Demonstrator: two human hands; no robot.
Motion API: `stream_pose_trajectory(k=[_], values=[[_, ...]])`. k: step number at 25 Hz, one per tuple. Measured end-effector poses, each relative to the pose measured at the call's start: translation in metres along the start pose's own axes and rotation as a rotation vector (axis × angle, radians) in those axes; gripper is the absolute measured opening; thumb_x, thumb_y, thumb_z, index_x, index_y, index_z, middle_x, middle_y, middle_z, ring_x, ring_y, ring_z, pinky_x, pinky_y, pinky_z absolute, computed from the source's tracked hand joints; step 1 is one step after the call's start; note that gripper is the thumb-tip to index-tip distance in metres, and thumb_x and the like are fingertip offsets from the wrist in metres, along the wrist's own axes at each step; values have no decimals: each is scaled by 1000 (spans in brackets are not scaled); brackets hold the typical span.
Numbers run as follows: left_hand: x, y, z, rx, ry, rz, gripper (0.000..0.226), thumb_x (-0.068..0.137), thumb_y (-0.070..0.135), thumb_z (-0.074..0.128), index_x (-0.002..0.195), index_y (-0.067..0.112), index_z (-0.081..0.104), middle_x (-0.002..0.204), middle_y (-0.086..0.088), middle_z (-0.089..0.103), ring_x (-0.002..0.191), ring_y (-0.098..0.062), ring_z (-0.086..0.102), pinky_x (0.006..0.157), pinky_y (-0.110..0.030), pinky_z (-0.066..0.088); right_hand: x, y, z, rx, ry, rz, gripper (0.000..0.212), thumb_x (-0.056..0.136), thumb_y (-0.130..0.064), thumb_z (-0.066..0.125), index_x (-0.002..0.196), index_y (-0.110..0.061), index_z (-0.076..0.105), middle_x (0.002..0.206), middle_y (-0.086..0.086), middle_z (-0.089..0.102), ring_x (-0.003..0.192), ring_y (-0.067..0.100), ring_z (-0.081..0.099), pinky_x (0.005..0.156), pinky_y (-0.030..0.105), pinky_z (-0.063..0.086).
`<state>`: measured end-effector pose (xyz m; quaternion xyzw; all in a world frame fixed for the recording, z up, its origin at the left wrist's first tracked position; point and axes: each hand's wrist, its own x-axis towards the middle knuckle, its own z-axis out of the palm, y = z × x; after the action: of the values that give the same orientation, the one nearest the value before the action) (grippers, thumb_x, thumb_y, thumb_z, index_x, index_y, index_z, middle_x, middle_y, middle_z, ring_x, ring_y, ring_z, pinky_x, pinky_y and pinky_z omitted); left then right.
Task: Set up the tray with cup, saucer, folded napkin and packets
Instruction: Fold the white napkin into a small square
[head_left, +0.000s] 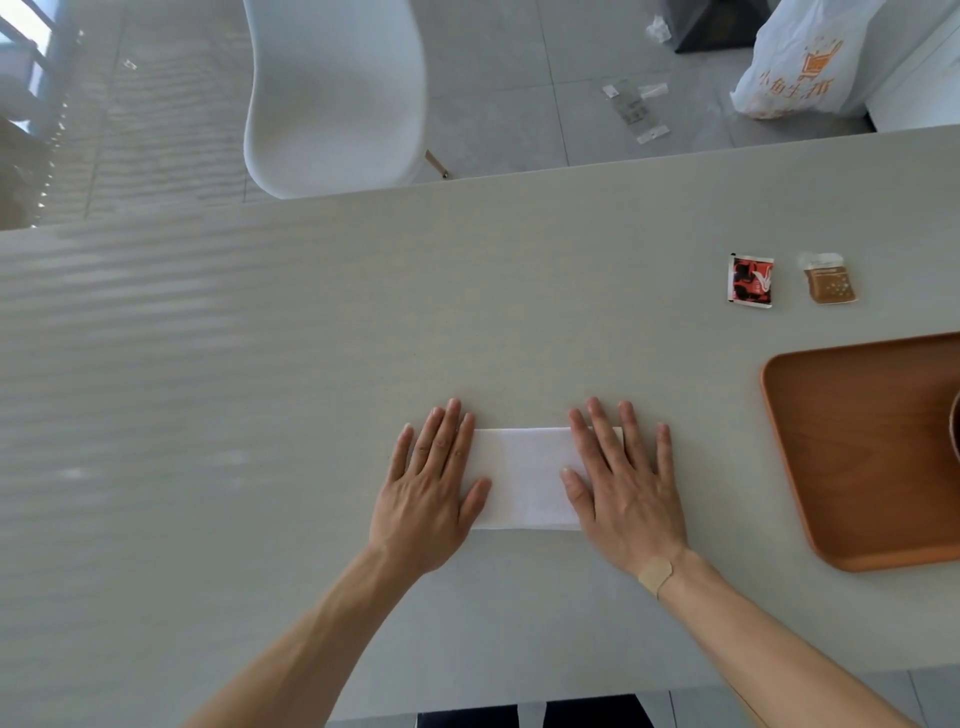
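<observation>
A white napkin (524, 478), folded into a rectangle, lies flat on the pale table. My left hand (428, 486) rests palm down on its left end, fingers spread. My right hand (623, 483) presses flat on its right end. A red, black and white packet (750, 280) and a brown packet (830, 278) lie side by side on the table at the far right. The wooden tray (841, 457) sits at the right edge; a dark curved rim (955, 426) of something on it shows at the frame border.
A white chair (332, 93) stands beyond the table's far edge (519, 176). On the floor behind are scattered wrappers (631, 106) and a white plastic bag (800, 62). The table's near edge runs just below my forearms.
</observation>
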<state>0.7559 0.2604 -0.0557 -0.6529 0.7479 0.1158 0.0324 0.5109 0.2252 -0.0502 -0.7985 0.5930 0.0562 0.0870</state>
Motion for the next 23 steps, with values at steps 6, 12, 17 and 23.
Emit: stream_pose_trajectory(k=[6,12,17,23], values=[[18,41,-11,-92,91,52,56,104,44,16,157,24,12,166,-2,6,152,-21,1,123,-44,1,6,-17,4,55,88,-156,57,102,-46,22,154,-22,22,163,0,19,151,27,9,119,59,9],[19,41,6,-80,67,52,60,103,45,23,156,15,19,164,-4,14,152,-19,10,122,-43,13,5,-16,16,37,66,-113,60,100,-51,24,155,-26,18,163,-3,17,151,26,15,119,56,15],[1,-8,7,-42,40,-43,66,102,49,23,156,14,12,165,-5,10,152,-18,6,123,-39,10,-1,13,13,73,16,-17,63,98,-49,23,155,-26,14,164,-8,14,151,28,10,120,56,10],[3,-4,-16,-106,-1,-74,70,97,56,31,154,15,25,162,-3,23,149,-22,23,120,-34,14,-1,14,-4,153,-86,-29,69,94,-56,16,156,-24,10,163,-8,-3,152,25,1,121,53,2]])
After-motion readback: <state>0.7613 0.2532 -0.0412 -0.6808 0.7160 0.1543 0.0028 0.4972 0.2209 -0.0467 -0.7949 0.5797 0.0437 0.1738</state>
